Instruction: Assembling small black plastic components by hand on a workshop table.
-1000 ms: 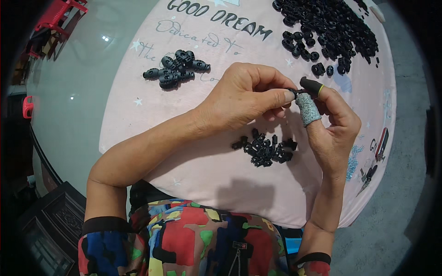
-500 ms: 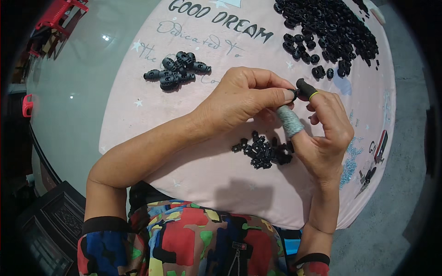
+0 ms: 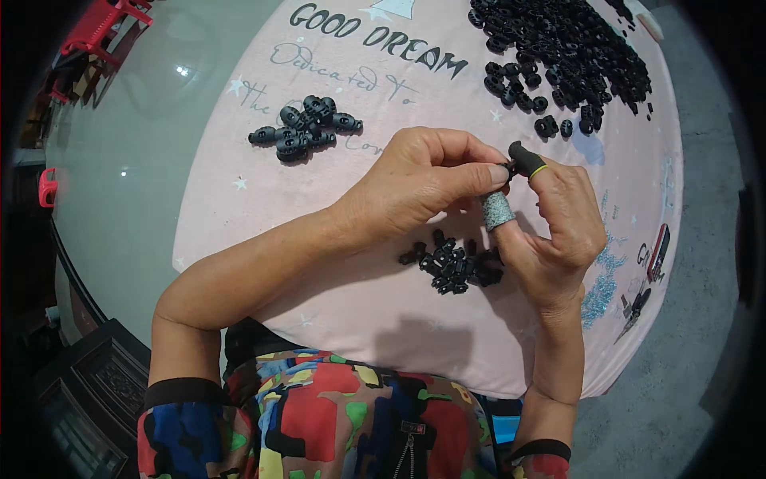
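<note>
A small black cord lock part (image 3: pixel 511 171) is pinched between the thumb and fingers of my left hand (image 3: pixel 411 180), which mostly hides it. My right hand (image 3: pixel 565 231) closes on it from the other side. Its index finger wears a black finger cot (image 3: pixel 525 159), and its thumb is wrapped in grey-green tape (image 3: pixel 498 211). Below the hands lies a small heap of black plunger pieces (image 3: pixel 451 267). Several black cord locks that look assembled (image 3: pixel 303 132) are grouped left of my left hand. A large pile of black cord lock bodies (image 3: pixel 566 56) spreads at the far right.
A pink printed cloth (image 3: pixel 351 311) covers the rounded table. Near its right edge lie a red and black tool (image 3: pixel 659 249) and a dark pointed tool (image 3: pixel 636 310). Red plastic stools (image 3: pixel 92 32) stand on the floor at the far left.
Both hands have shifted slightly down, staying together at the small part. My right thumb has changed its angle, tipping more upright. The heaps look the same.
</note>
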The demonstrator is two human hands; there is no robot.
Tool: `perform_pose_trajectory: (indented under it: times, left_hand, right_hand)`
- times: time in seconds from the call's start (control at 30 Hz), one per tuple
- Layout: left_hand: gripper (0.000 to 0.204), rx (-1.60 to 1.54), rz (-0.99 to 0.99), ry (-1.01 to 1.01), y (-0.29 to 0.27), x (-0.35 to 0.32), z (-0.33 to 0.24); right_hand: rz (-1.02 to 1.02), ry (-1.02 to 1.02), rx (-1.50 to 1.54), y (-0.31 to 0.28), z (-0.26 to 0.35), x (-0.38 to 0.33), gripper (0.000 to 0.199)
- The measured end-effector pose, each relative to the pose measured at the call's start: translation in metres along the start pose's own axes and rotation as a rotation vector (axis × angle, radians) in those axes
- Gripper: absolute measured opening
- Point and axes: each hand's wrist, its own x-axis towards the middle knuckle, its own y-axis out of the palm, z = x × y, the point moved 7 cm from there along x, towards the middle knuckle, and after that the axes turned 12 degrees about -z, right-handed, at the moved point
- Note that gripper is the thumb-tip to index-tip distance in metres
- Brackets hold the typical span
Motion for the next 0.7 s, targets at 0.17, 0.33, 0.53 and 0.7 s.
perform_pose_trajectory:
  times: [0.17,0.33,0.53,0.7]
  left_hand:
    - [0.024,0.017,-0.001,0.034,0.0002,-0.0005,-0.0009]
    - [0.022,-0.048,0.012,-0.029,0.0047,-0.0038,-0.0027]
    - [0.022,-0.068,0.043,-0.036,0.0072,-0.0014,0.0031]
    - [0.022,0.001,-0.003,0.053,0.006,-0.0021,-0.0026]
  right_hand:
    - [-0.037,-0.074,-0.021,0.0013,0.0028,-0.0007,0.048]
    - [-0.076,-0.111,-0.019,0.0016,0.004,-0.0014,0.049]
    - [-0.029,-0.112,-0.047,0.0052,0.0069,-0.0043,0.049]
    - [-0.01,-0.053,-0.035,0.0076,0.0021,-0.0049,0.049]
